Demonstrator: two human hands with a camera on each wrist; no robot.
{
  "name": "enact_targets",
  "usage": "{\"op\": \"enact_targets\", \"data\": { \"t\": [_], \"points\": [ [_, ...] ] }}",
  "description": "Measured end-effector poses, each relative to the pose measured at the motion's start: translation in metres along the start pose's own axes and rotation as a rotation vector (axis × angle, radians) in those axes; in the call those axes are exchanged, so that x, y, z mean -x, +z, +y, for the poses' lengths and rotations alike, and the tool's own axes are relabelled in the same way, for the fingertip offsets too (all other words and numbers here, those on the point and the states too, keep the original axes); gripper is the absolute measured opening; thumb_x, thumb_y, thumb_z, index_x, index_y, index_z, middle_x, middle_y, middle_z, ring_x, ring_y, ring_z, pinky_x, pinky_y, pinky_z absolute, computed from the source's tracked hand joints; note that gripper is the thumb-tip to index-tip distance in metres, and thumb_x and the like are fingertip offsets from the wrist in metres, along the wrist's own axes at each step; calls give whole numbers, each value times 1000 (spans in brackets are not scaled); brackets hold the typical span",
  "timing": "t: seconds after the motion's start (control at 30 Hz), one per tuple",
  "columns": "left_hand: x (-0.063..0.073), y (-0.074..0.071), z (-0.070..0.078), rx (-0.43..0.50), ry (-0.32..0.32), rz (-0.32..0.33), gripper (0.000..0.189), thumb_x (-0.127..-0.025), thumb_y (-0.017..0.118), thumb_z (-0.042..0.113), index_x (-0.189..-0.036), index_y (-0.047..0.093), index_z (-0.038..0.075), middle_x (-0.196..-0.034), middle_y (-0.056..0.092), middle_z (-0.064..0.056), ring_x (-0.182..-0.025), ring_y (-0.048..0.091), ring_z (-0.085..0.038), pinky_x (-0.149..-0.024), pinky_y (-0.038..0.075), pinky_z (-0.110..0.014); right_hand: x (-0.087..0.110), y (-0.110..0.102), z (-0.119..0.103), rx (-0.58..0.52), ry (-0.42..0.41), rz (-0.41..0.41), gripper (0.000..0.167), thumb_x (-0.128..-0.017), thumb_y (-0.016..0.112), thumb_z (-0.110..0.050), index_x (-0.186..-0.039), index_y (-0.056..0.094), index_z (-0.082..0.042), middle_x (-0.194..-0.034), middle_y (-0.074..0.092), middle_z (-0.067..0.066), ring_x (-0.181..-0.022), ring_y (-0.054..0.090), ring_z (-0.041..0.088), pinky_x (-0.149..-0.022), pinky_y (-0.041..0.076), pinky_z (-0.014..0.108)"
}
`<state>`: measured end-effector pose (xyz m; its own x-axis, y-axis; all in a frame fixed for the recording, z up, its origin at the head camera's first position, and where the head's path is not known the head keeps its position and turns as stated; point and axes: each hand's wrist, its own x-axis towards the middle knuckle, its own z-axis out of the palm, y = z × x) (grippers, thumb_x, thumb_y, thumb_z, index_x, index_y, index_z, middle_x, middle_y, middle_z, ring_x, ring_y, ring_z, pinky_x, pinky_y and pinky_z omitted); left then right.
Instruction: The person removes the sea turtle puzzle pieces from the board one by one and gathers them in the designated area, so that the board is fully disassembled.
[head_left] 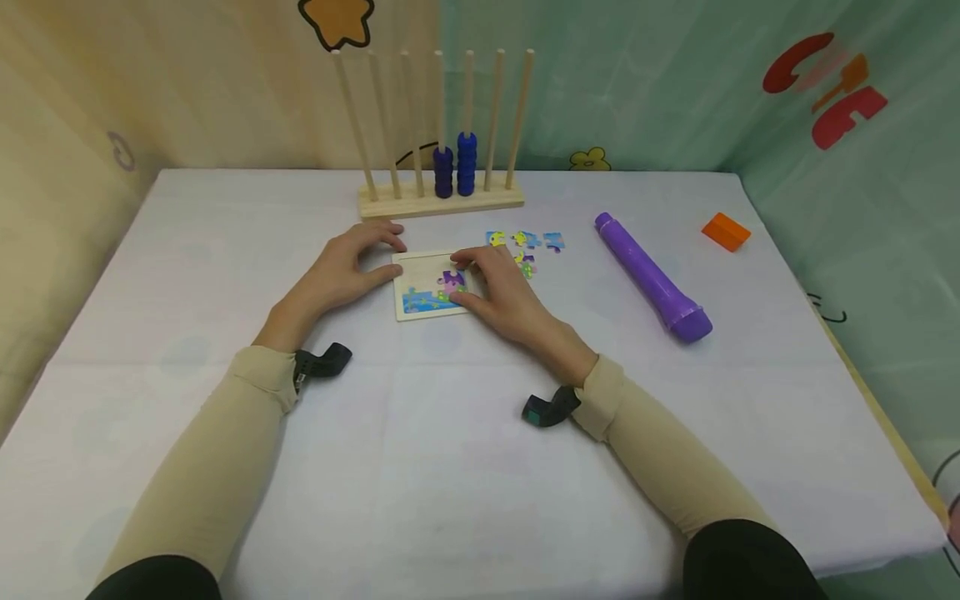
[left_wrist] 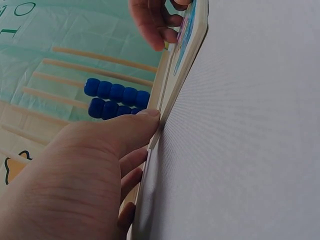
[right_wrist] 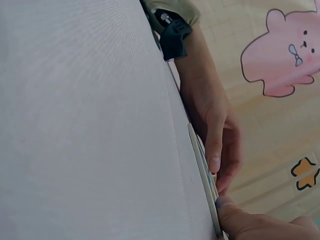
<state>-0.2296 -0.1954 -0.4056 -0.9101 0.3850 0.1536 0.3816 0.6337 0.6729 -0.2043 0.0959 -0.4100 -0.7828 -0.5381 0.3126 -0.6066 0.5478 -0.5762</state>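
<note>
A small jigsaw puzzle in a pale wooden frame (head_left: 431,317) lies mid-table, with blue pieces along its bottom and a purple-and-pink puzzle piece (head_left: 452,279) at the right. My left hand (head_left: 337,271) lies at the frame's left side; its thumb touches the edge and the other fingers stretch past the top corner. Over the right part of the frame, my right hand (head_left: 506,296) holds the purple-and-pink piece between thumb and curled fingers. In the left wrist view, the right fingertips (left_wrist: 170,36) are right at the puzzle surface. The right hand hides the frame's right end.
Several loose puzzle pieces (head_left: 553,241) lie beyond the right hand. Behind the puzzle stands a wooden peg rack (head_left: 442,205) with blue beads (head_left: 467,162) on two pegs. To the right are a purple toy microphone (head_left: 648,275) and an orange block (head_left: 726,232).
</note>
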Motion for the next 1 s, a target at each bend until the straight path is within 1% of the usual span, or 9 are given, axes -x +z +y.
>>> {"op": "enact_targets", "data": {
  "t": [0.13,0.23,0.33,0.47,0.57,0.63,0.77,0.9,1.0],
  "points": [
    [-1,-2,1,2,10,3,29,-98,77,20,-124,70,11,-158,54,-8,-156,36,-30,-131,22,-56,-2,-1,-1,-9,-1,-6,49,-98,77,-24,-141,57,-8,-131,63,7,-116,49,24,-99,42,38],
    [-1,-3,1,3,10,2,29,-98,77,20,-124,70,12,-158,54,-8,-156,36,-30,-131,22,-56,-2,0,-1,-35,11,10,46,-99,76,-21,-140,59,-10,-132,63,6,-116,52,21,-98,45,35],
    [-1,-3,2,2,6,1,29,-98,77,21,-125,70,12,-158,53,-8,-157,35,-29,-131,22,-56,-2,0,0,-84,13,48,40,-98,76,-12,-136,62,-9,-130,64,7,-114,58,18,-96,52,31],
    [0,-4,2,0,3,3,29,-98,77,21,-124,70,12,-158,53,-8,-157,35,-30,-131,21,-55,-2,2,0,-167,-29,105,33,-96,74,0,-128,66,-5,-125,65,10,-109,67,19,-92,59,29],
    [0,-5,2,-3,4,7,29,-97,77,20,-124,70,12,-158,53,-8,-157,35,-30,-131,22,-55,-1,2,0,-198,-56,134,27,-96,74,1,-122,68,-4,-120,67,11,-104,71,20,-90,61,29],
    [0,-5,2,-5,6,9,29,-97,77,20,-124,70,12,-158,54,-8,-157,36,-30,-131,22,-55,-1,2,0,-204,-53,150,24,-96,74,0,-119,70,-4,-117,69,10,-102,71,20,-89,60,29],
    [1,-5,1,3,15,14,29,-97,77,19,-124,70,11,-157,54,-9,-156,36,-31,-130,22,-55,1,1,-1,-212,-10,189,20,-98,75,-6,-117,74,-8,-113,74,6,-101,71,16,-87,60,28],
    [2,-3,0,22,23,14,29,-97,77,19,-124,70,10,-157,55,-9,-155,37,-31,-130,23,-55,5,0,1,-255,78,244,20,-99,74,-10,-120,76,-12,-114,75,2,-99,71,12,-90,59,28],
    [1,-1,-2,20,29,16,28,-97,77,20,-123,70,12,-157,55,-8,-155,37,-30,-130,24,-55,10,-6,3,-282,158,290,22,-100,73,-11,-121,75,-16,-115,75,-2,-99,70,9,-92,59,28]
  ]
}}
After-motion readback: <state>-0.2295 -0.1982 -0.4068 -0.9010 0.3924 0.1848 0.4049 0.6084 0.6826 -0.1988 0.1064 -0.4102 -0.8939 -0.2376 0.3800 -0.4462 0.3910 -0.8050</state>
